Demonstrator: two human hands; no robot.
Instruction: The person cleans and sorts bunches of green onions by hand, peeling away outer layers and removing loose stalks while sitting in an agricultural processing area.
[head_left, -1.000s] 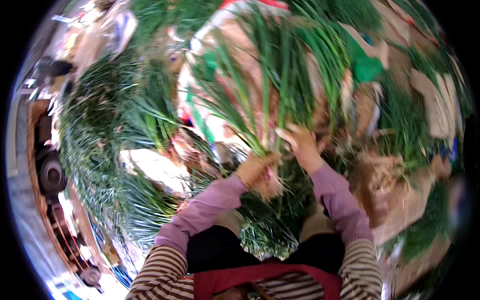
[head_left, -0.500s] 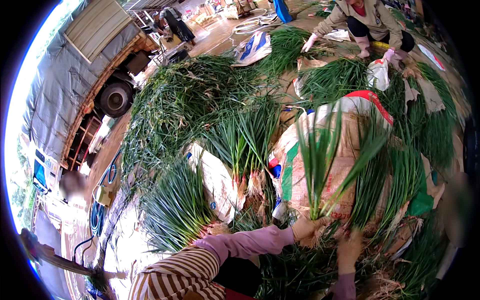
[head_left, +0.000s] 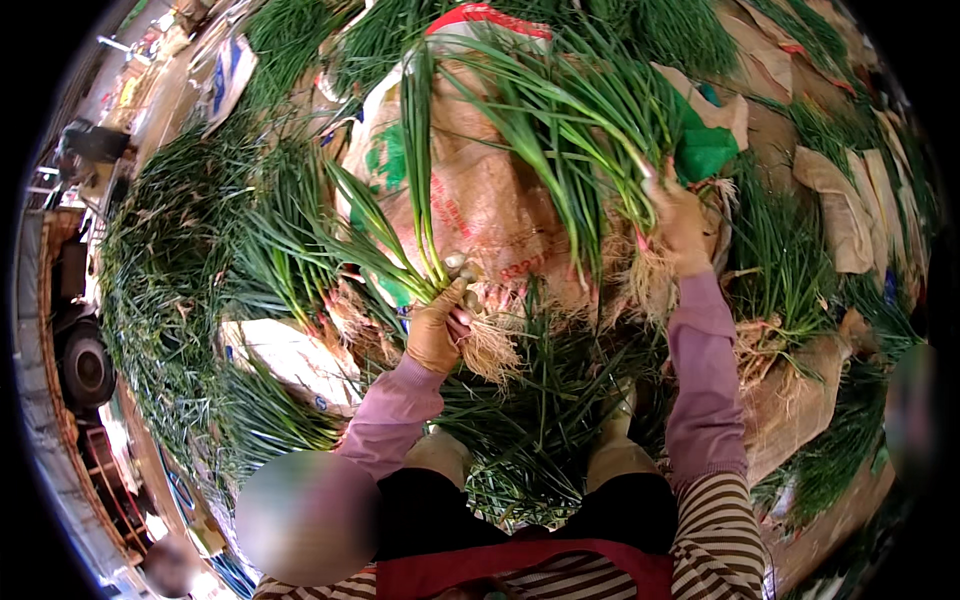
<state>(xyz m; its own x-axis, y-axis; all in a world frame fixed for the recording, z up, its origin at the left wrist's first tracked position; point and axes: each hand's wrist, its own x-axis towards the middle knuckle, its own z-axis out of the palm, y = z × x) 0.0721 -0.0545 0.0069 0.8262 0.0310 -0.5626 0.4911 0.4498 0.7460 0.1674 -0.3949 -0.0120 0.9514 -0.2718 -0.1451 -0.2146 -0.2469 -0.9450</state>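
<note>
My left hand (head_left: 437, 330) grips a small bunch of green onions (head_left: 400, 250) near their white bulbs, roots hanging toward me and long leaves fanning up and left. My right hand (head_left: 678, 225) is raised higher and closed on a larger bunch of green onions (head_left: 570, 120), whose leaves spread up and left over a brown woven sack (head_left: 490, 200). Pale roots dangle below that hand. Both arms wear mauve sleeves over striped cuffs. A loose heap of green onions (head_left: 540, 410) lies between my knees.
Piles of green onions (head_left: 180, 270) cover the ground on the left and far side. More brown sacks (head_left: 840, 210) and bundles lie at the right. A truck wheel (head_left: 85, 365) and truck bed edge stand at the far left.
The view has swung back down from the truck and far piles. My hands, which were low together at the heap, now each hold a separate bunch, the right one lifted higher.
</note>
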